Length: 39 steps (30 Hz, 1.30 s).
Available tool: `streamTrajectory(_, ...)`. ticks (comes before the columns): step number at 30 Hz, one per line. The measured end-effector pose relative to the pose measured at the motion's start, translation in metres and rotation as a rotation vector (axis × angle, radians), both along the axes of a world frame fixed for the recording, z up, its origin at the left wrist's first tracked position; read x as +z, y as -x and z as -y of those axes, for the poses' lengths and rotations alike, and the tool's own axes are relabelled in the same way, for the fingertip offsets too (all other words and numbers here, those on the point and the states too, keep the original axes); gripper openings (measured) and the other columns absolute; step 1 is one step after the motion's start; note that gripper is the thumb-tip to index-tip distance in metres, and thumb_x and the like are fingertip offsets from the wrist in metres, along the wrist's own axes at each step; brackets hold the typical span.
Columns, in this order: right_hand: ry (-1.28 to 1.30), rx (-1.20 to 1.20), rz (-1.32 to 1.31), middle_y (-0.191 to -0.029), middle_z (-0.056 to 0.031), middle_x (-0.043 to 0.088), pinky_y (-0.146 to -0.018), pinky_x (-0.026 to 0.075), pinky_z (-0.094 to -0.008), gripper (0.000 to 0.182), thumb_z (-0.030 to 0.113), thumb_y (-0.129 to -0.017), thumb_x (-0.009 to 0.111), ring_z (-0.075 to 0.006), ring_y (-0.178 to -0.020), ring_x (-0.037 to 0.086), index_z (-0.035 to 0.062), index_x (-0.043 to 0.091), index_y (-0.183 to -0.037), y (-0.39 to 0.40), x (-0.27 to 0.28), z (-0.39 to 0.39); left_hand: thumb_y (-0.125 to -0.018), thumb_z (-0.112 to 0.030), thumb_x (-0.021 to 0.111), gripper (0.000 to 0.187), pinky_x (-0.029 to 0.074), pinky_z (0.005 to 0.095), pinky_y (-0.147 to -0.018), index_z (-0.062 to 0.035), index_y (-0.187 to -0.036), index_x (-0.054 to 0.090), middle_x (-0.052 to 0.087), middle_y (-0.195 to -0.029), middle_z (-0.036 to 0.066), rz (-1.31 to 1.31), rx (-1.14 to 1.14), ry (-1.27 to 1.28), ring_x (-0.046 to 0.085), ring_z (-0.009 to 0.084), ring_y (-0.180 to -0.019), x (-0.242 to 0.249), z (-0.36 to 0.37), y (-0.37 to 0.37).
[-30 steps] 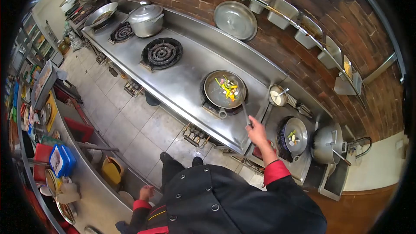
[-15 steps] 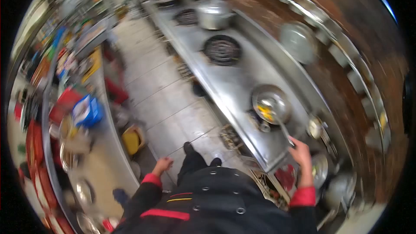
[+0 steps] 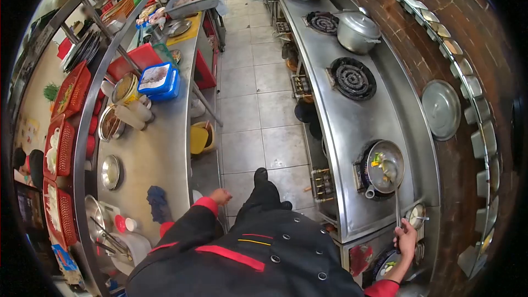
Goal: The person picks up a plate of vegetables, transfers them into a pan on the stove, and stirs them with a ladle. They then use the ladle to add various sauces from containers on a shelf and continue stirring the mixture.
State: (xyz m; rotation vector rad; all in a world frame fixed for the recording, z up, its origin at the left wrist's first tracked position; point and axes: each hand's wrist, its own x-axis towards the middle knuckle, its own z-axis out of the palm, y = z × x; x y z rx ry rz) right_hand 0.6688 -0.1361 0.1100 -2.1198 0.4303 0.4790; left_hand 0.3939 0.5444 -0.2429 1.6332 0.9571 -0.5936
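Note:
My right hand is closed around the end of a long metal ladle. The ladle's bowl rests inside a wok on the front burner, among yellow and green food pieces. Pointing towards me is the wok's short hollow handle, which no hand touches. My left hand hangs near the edge of the left counter, with nothing visible in it and its fingers loosely bent.
A steel stove runs along the right, with bare burners and a lidded pot farther back. On the left counter are a blue container, bowls and a dark cloth. A tiled floor lies between.
My view has turned, so the stove and wok appear farther right. The right hand keeps hold of the ladle in the wok. My left hand still hangs at my side.

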Motion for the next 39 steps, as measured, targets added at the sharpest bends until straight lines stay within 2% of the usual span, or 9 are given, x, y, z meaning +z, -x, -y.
streamTrajectory(6,-0.160,-0.251,0.223,-0.075,-0.0032,0.056,-0.036,0.036,-0.0272,0.057,0.004,-0.092,0.055,-0.0101,-0.047,0.048,0.0024,0.037,-0.146,-0.016,-0.092,-0.037,-0.085,-0.028,0.066,0.023,0.044,0.0308,-0.046,-0.0054,-0.081,0.066,0.062,-0.066,0.003,0.046,0.051,-0.024,0.056,0.0142,-0.053,0.015,0.008,-0.013)
streamTrajectory(10,-0.419,-0.316,0.102,-0.074,-0.0057,0.061,-0.036,0.039,-0.0282,0.059,0.005,-0.089,0.057,-0.0109,-0.047,0.050,0.0040,0.038,-0.145,-0.029,-0.083,-0.030,-0.086,-0.028,0.064,0.024,0.049,0.0326,-0.051,-0.0040,-0.085,0.067,0.064,-0.070,0.007,0.023,-0.008,-0.054,0.060,0.0159,-0.058,0.049,0.016,-0.033)
streamTrajectory(13,-0.339,-0.274,0.234,-0.075,-0.0047,0.060,-0.037,0.037,-0.0279,0.058,0.003,-0.086,0.062,-0.0102,-0.047,0.048,0.0046,0.044,-0.141,-0.029,-0.095,-0.044,-0.086,-0.025,0.064,0.021,0.050,0.0321,-0.052,-0.0046,-0.086,0.067,0.065,-0.072,0.008,0.084,0.028,0.022,0.061,0.0160,-0.058,0.020,0.009,-0.031)
streamTrajectory(16,-0.170,-0.169,0.191,-0.088,-0.0062,0.063,-0.046,0.043,-0.0278,0.055,0.002,-0.082,0.063,-0.0120,-0.054,0.052,0.0101,0.053,-0.136,-0.028,-0.109,-0.044,-0.086,-0.023,0.064,0.018,0.049,0.0309,-0.051,-0.0046,-0.085,0.066,0.063,-0.070,0.006,0.255,-0.269,-0.122,0.061,0.0162,-0.057,0.000,-0.001,-0.024)
streamTrajectory(18,0.070,-0.006,0.137,-0.094,-0.0115,0.067,-0.058,0.049,-0.0318,0.051,0.005,-0.080,0.066,-0.0184,-0.063,0.060,0.0109,0.060,-0.130,-0.011,-0.061,-0.049,-0.088,-0.019,0.063,0.012,0.047,0.0300,-0.049,-0.0084,-0.084,0.065,0.059,-0.065,0.002,0.046,0.042,0.058,0.059,0.0151,-0.054,0.027,0.007,-0.037)
streamTrajectory(24,0.496,0.329,0.258,-0.100,-0.0221,0.067,-0.082,0.049,-0.0384,0.051,0.009,-0.076,0.071,-0.0319,-0.087,0.064,0.0097,0.062,-0.126,0.038,0.055,-0.017,-0.091,-0.017,0.060,0.009,0.042,0.0299,-0.044,-0.0085,-0.088,0.061,0.056,-0.065,0.000,0.008,0.105,0.175,0.051,0.0123,-0.051,0.010,0.006,-0.031)
streamTrajectory(26,0.459,0.348,0.373,-0.094,-0.0175,0.068,-0.073,0.051,-0.0364,0.049,0.011,-0.078,0.072,-0.0256,-0.077,0.065,0.0096,0.063,-0.126,0.049,0.061,-0.003,-0.091,-0.017,0.059,0.010,0.041,0.0300,-0.043,-0.0081,-0.089,0.060,0.054,-0.065,0.000,-0.014,0.091,0.125,0.050,0.0123,-0.051,0.001,0.003,-0.028)
streamTrajectory(29,0.360,0.153,-0.051,-0.078,-0.0070,0.063,-0.053,0.048,-0.0294,0.049,0.013,-0.081,0.072,-0.0120,-0.051,0.057,0.0084,0.062,-0.128,0.048,0.082,-0.016,-0.093,-0.018,0.057,0.011,0.042,0.0301,-0.044,-0.0074,-0.091,0.061,0.057,-0.066,0.001,-0.026,0.066,0.207,0.053,0.0130,-0.052,-0.014,0.001,-0.035)
streamTrajectory(39,-0.124,-0.347,0.252,-0.076,-0.0051,0.062,-0.041,0.041,-0.0286,0.054,0.010,-0.088,0.066,-0.0114,-0.050,0.054,0.0037,0.049,-0.138,-0.002,-0.084,-0.043,-0.091,-0.015,0.060,0.011,0.045,0.0315,-0.045,-0.0044,-0.091,0.061,0.061,-0.073,0.005,0.110,0.007,0.173,0.057,0.0166,-0.055,0.003,0.004,-0.080)
